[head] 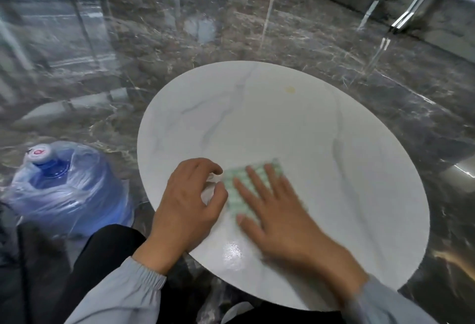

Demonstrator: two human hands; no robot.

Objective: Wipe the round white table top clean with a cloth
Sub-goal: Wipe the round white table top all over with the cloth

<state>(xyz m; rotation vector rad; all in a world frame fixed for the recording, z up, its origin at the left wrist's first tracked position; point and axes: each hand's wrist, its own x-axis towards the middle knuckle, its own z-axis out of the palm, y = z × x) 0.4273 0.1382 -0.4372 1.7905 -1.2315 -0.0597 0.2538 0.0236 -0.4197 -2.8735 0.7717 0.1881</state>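
While R hand [280,221] presses cloth [231,182] | L hand [185,200] beside | long axis hidden

Nothing here can be read. The cap of the water jug [39,153] on the floor [231,28] bears a red mark, too blurred and small to make out as words.

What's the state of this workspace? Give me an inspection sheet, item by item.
Surface: round white table top, yellowish stain at far side, glossy patch near front edge.
Job's things: green checked cloth flat on the table.
Clutter: nothing seen.
Grippers: right hand presses flat on cloth; left hand curled beside its edge, grip unclear.
Cables: nothing seen.
Surroundings: dark marble floor; bagged water jug on it, left.
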